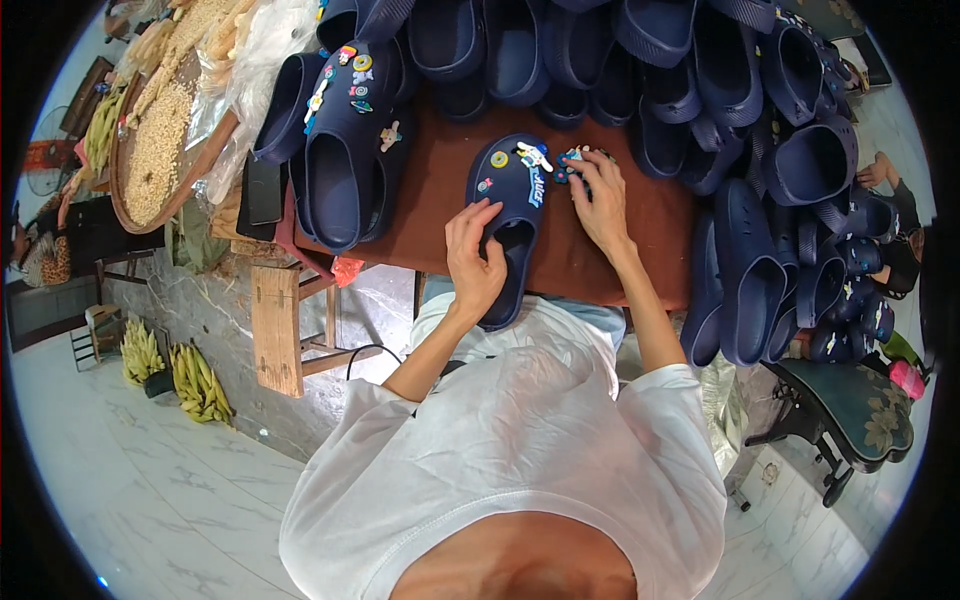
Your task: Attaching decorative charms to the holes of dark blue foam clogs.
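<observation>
A navy blue clog [512, 228] lies on the brown cloth in front of me, toe pointing away. On its toe sit several colourful charms: a yellow ring, a small pink-and-white piece, a white cartoon figure [533, 157] and blue-and-white lettering below it. My left hand [474, 258] grips the clog by its left side near the foot opening, the thumb over the rim. Just right of the clog's toe is a small heap of colourful charms [570, 160]. My right hand [603, 203] reaches over this heap with its fingers bent down and slightly apart, partly covering it.
Several more navy clogs [575, 45] line the back and right of the brown-covered table [400, 215]. At left stands a charm-covered clog [343, 130], beside a dark phone [265, 188]. A wooden stool [277, 330], a grain tray [122, 180] and a dark chair [850, 410] surround me.
</observation>
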The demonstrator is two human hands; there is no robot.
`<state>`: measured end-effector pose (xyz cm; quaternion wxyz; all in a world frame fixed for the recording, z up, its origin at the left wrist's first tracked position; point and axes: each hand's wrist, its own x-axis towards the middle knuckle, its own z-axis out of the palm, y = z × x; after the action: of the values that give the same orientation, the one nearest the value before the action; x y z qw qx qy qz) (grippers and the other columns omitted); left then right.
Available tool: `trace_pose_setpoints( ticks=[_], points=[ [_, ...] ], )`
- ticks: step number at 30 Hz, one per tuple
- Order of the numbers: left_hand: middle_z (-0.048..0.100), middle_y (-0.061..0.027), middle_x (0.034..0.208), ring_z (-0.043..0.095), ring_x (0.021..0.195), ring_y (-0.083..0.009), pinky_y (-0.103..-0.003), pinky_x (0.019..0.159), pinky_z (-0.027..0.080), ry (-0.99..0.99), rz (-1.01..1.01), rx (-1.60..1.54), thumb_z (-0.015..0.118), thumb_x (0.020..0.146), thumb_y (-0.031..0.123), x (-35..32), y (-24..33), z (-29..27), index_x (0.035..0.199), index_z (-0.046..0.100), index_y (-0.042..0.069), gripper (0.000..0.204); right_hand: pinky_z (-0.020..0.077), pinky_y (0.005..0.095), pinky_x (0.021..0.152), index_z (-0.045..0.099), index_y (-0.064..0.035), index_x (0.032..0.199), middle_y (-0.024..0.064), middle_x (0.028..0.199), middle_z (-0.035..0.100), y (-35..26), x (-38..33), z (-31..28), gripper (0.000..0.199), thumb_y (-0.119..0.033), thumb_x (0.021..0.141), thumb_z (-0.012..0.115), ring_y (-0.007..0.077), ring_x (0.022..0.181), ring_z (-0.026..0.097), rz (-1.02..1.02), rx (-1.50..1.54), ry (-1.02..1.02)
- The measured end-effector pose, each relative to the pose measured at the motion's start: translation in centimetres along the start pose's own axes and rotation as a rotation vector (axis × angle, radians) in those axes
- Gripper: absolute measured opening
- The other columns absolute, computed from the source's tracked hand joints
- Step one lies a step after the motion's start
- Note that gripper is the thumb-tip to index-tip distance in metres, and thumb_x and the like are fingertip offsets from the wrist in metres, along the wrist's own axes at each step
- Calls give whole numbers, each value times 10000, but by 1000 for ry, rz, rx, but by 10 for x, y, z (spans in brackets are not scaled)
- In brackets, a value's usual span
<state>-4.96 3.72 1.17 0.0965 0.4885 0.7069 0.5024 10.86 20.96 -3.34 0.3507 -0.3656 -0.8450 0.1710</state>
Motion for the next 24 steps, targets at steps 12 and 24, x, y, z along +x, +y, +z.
trace_pose_setpoints(
  ticks=[12,24],
  points=[
    [584,-210,1309,560,1169,-394,-448,1026,439,-188,20,89,596,849,82,81,-19,30,1201,652,4,365,485,450,914,611,33,1221,190,1151,615,-48,35,17,380,-181,909,648,370,1066,605,109,78,-62],
    [632,-128,912,574,908,-325,-435,809,470,-111,34,186,669,831,58,86,-17,36,1042,723,57,218,465,477,807,564,19,1040,219,1040,556,-58,43,27,375,-181,798,769,400,995,551,186,56,-103]
  ],
)
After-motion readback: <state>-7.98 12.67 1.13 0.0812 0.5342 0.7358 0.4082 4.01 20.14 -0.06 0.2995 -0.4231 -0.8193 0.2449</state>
